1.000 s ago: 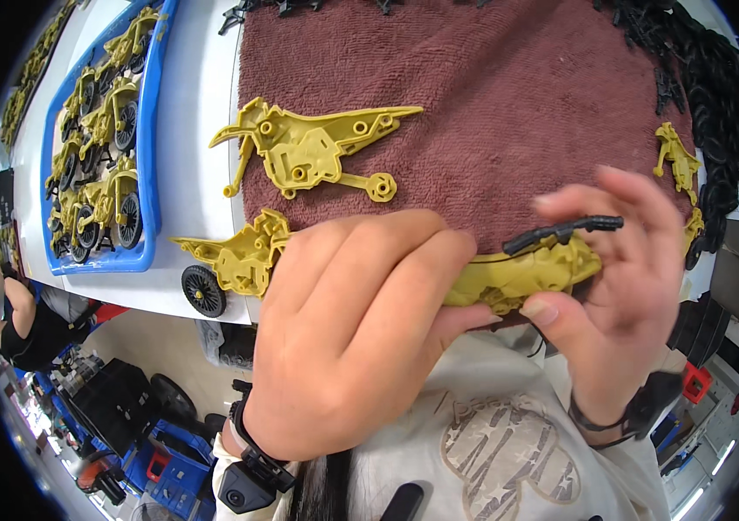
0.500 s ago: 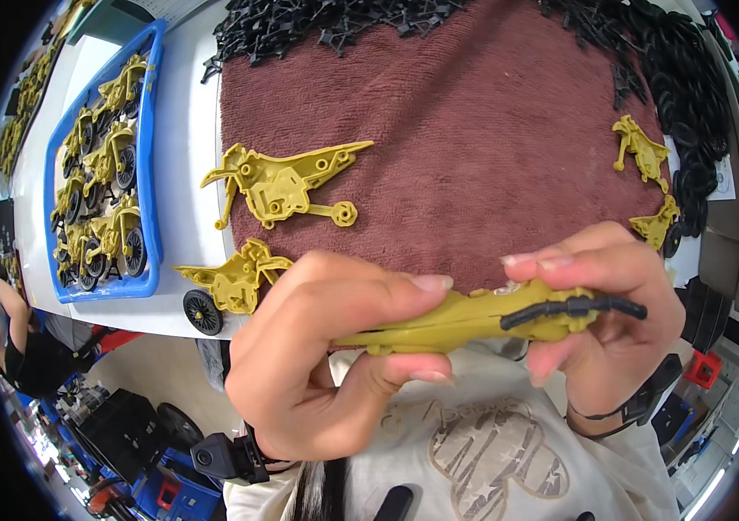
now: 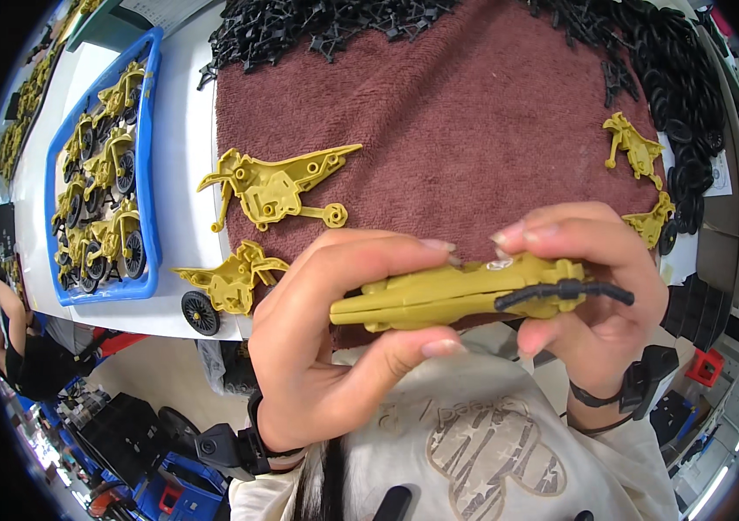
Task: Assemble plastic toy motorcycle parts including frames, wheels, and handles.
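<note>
Landmark: brown towel on the white table; all places given relative to it.

Far left of towel: blue tray holding finished yellow toy motorcycles with black wheels fitted, in rows; tray looks largely filled.

Just off the towel's lower left corner: one partly built motorcycle, a black wheel on it, lying on the table edge.

On the towel, left half: bare yellow frame half, flat, no wheels, untouched.

Below the towel's near edge, centre: left hand, fingers curled shut round the tail end of a yellow motorcycle body; thumb beneath, fingertips on top; body held level, off the towel.

Right of that: right hand, fingers closed on the front end of the same body, pinching a black handlebar piece against it; whether the piece is fully seated cannot be told.

On the towel, right edge: two more yellow frame parts, loose.

Along the towel's far and right edges: heaps of black small parts and black tyres.

Judgement on progress: held body is joined and at the handlebar stage; no wheels seen on it; loose frames and large stock of black parts suggest much assembly left.
</note>
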Motion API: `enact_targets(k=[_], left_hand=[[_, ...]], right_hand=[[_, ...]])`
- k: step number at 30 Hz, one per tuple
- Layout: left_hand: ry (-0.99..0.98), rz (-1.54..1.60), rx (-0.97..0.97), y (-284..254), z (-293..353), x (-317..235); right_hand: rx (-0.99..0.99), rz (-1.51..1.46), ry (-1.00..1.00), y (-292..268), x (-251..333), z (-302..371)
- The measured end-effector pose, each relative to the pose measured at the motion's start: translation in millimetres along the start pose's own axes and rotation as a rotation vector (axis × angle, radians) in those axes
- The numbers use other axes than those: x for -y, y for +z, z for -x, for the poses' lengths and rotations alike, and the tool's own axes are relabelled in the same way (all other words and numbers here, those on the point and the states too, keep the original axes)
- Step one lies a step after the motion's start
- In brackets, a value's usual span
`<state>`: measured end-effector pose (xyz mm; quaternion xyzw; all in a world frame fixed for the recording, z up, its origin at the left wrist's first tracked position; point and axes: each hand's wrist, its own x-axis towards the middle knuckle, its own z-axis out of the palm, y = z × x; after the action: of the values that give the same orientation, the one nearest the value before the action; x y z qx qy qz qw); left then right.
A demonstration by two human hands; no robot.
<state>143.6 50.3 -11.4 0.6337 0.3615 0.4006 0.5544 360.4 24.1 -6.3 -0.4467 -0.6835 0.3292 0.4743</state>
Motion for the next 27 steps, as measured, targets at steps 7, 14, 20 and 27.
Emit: enact_targets(k=[7, 14, 20, 27], left_hand=[[-0.058, 0.086, -0.095, 10.3, 0.2, -1.6], [0.148, -0.001, -0.111, 9.9, 1.1, 15.5], [0.103, 0.068, -0.093, 6.4, 0.3, 13.8], [-0.065, 0.101, -0.064, 4.6, -3.4, 1.4]], right_hand=[[0.045, 0.031, 0.022, 0.7, -1.8, -1.0], [0.021, 0.083, -0.008, 7.4, 2.5, 1.2], [0.003, 0.076, 0.026, 10.2, 2.8, 2.9], [0.061, 0.044, 0.032, 5.6, -9.9, -3.5]])
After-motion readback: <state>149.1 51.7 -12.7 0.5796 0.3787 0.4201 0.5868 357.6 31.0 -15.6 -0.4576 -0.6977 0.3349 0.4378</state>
